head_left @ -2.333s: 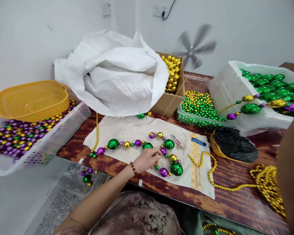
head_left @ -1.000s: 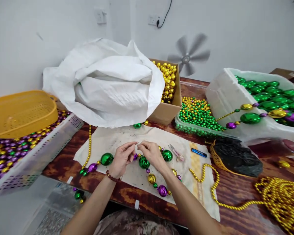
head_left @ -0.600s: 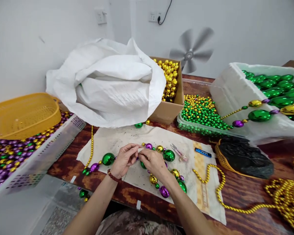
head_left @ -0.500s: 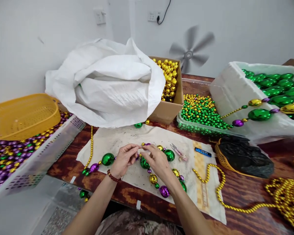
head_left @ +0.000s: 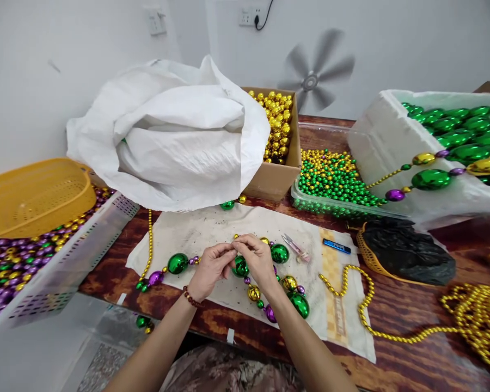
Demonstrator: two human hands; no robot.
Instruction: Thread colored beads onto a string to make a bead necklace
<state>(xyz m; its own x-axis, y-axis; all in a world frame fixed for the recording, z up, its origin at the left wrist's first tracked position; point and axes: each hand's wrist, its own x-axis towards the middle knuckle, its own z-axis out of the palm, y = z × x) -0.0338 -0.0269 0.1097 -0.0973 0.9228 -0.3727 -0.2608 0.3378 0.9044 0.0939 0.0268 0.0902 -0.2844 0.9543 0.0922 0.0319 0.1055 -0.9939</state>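
Note:
My left hand [head_left: 211, 270] is closed, its thumb and fingers pinched where a strand of shiny green, purple and gold beads [head_left: 177, 263] runs in from the left. Against its fingertips press the pinched fingertips of my right hand [head_left: 258, 263]; whatever small piece lies between them is hidden. Below and beside the right hand, large green beads [head_left: 298, 305], a gold bead [head_left: 253, 293] and purple ones lie in a loop on the pale cloth [head_left: 212, 223]. Pink-handled scissors or snips [head_left: 296, 247] rest just to the right, with a blue cutter-like tool [head_left: 336, 246] beyond them.
Behind the cloth stand a white sack [head_left: 179, 163], a carton of gold beads [head_left: 275, 182] and a clear tub of small beads [head_left: 330, 188]. A foam box [head_left: 375, 130] holds green beads. Left is a bead crate [head_left: 102, 239]; right are a black-lined basket [head_left: 408, 253] and coiled gold beads [head_left: 477, 321].
My right hand has drawn in toward the left, and its fingertips now meet those of my left hand. The view has shifted slightly.

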